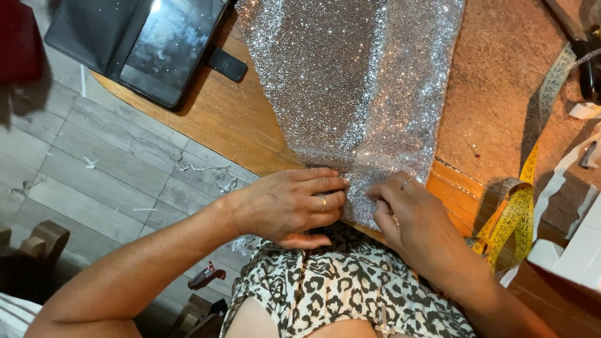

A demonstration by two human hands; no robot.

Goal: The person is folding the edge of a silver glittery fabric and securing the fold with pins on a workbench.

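Fabric (357, 81) on table (231, 125); phone (156, 44) to its left; measuring tape (519, 206) to its right

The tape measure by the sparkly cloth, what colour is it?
Yellow with dark markings; the tape measure shows best in the head view, lying right of the hands.

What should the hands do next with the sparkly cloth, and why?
Probably press the fold flatter: both the left hand and the right hand pinch the near edge of the silver glitter fabric at the table edge.
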